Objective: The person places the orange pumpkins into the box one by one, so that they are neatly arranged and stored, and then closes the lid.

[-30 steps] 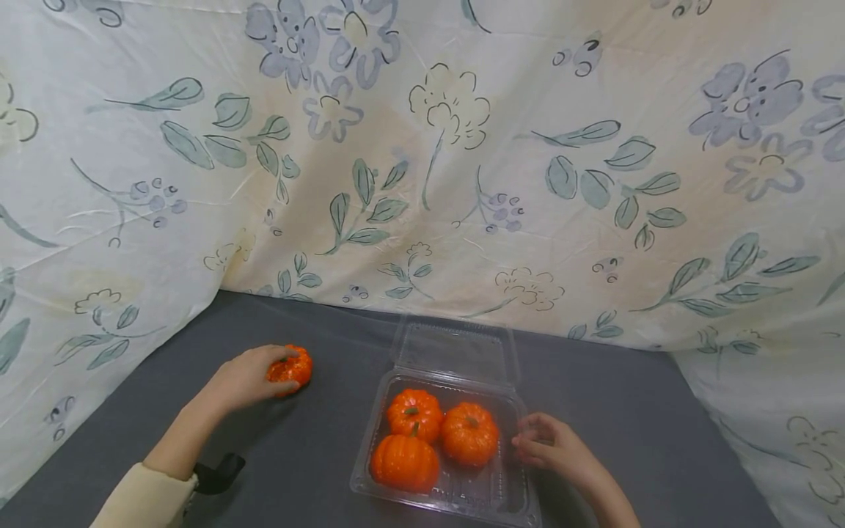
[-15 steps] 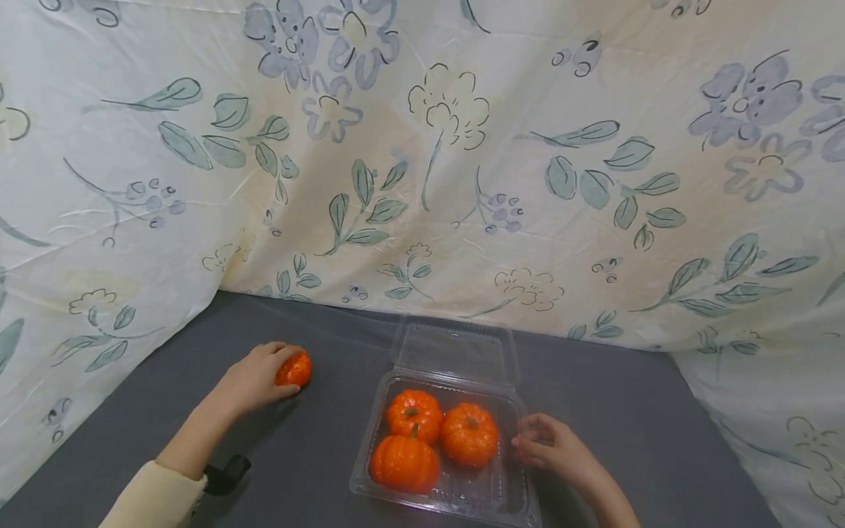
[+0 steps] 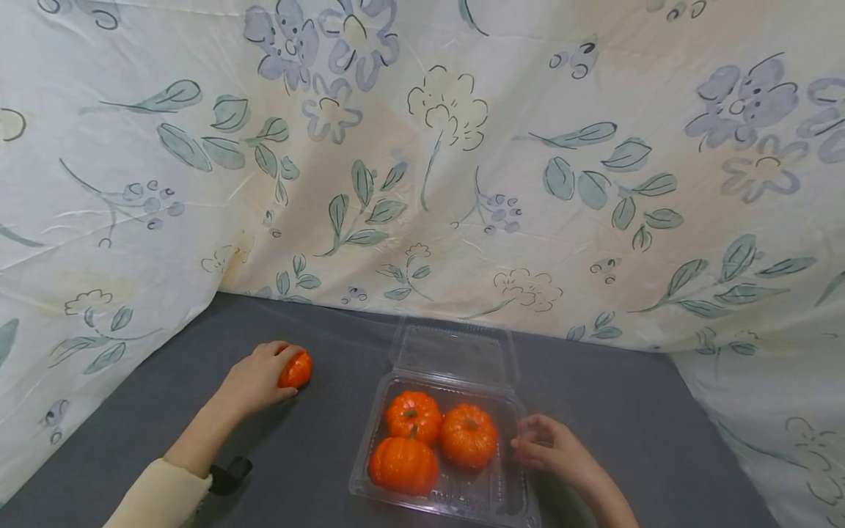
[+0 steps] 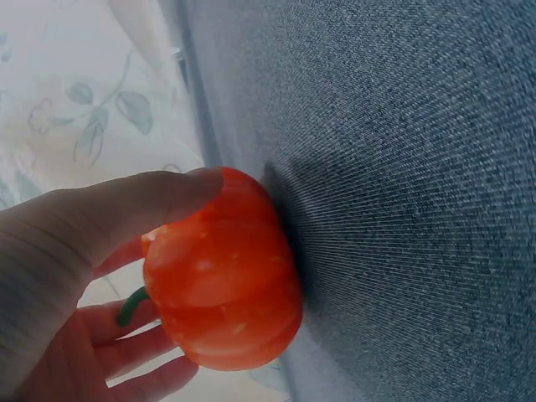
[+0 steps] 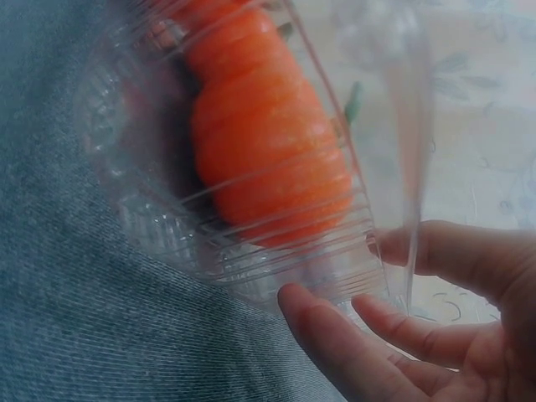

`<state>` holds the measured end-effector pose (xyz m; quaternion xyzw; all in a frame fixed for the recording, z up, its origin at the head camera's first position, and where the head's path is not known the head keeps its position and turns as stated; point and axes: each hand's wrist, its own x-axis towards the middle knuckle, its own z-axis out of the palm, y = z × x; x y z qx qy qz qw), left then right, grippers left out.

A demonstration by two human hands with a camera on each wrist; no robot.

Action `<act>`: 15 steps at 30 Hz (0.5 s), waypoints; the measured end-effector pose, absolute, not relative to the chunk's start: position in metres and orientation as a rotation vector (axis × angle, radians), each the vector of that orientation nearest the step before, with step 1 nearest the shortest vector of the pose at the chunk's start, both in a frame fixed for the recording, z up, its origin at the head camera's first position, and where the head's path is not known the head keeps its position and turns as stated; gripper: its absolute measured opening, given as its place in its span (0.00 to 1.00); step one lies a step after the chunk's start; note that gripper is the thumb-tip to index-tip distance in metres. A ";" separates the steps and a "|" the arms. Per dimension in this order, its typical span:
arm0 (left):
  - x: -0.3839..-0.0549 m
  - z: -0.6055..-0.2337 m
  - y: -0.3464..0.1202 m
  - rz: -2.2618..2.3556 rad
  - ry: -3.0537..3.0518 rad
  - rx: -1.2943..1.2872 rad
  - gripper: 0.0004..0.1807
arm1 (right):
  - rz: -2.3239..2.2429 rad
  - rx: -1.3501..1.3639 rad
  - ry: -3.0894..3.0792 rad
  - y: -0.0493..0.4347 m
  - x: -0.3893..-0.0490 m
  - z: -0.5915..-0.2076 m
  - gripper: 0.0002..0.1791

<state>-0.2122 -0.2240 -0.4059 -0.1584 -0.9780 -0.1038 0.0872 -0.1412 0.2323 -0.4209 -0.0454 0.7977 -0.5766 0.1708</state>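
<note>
No text, label, brand, number or sign legible in any view.
</note>
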 end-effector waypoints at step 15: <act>-0.218 -0.410 -0.223 -0.202 -2.879 -0.493 0.39 | -1.642 -0.121 2.286 0.232 -0.142 -0.423 0.25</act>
